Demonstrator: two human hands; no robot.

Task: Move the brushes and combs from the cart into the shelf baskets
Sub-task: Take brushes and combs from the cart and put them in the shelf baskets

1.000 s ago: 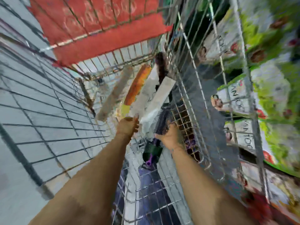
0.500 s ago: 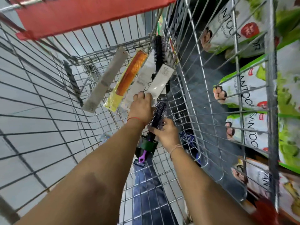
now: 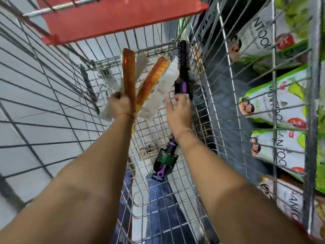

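Note:
My left hand (image 3: 121,105) is shut on a packaged orange comb (image 3: 129,73), held upright inside the wire cart (image 3: 213,95). A second orange comb (image 3: 153,79) and a white packaged comb (image 3: 161,92) lean against the cart's far end just right of it. My right hand (image 3: 179,111) has its thumb spread, and its fingertips touch the lower end of an upright black round brush with a purple band (image 3: 182,67). Another brush with a green card and purple handle (image 3: 165,160) lies on the cart floor under my right wrist.
The cart's red plastic flap (image 3: 114,18) hangs over the far end. A shelf of green and white hair-product boxes (image 3: 281,106) stands close beyond the right cart wall. Grey tiled floor (image 3: 35,85) shows through the left wall.
My left hand has closed on an orange comb and stood it upright. My right hand has let go of the green-carded brush and moved up to the upright black brush.

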